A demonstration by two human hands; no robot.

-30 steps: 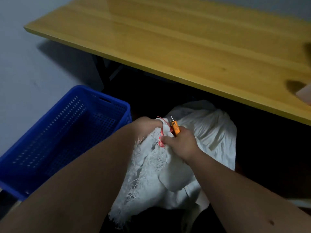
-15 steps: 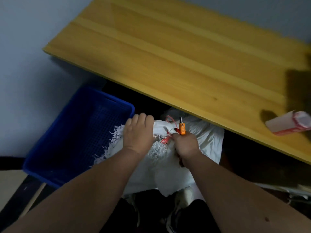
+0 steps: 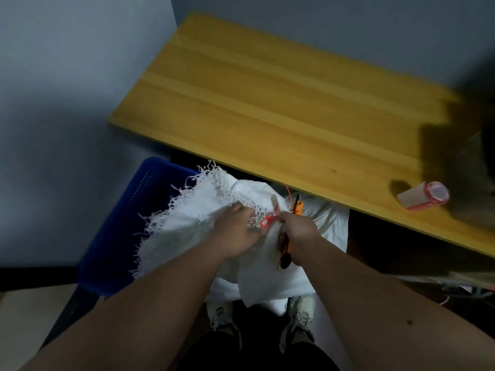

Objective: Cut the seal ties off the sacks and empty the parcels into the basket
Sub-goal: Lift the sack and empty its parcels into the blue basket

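Note:
A white woven sack [image 3: 192,223] with a frayed mouth lies bunched in front of me, partly over the blue basket [image 3: 126,210]. My left hand [image 3: 238,234] grips the gathered neck of the sack. A red seal tie [image 3: 269,220] with a thin red strand sits between my hands. My right hand [image 3: 298,236] holds an orange cutter [image 3: 296,207], its tip pointing up beside the tie, and also pinches the sack's cloth. No parcels are visible.
A yellow wooden table [image 3: 267,116] runs across the back, its front edge just above the sack. A red and white roll [image 3: 423,196] lies near the table's right front edge. My shoes [image 3: 300,319] stand below the sack. A grey wall is at the left.
The view has swung down and right. The sack has been pulled up and over the basket, its frayed mouth spreading left. My left hand has shifted to the neck beside the tie.

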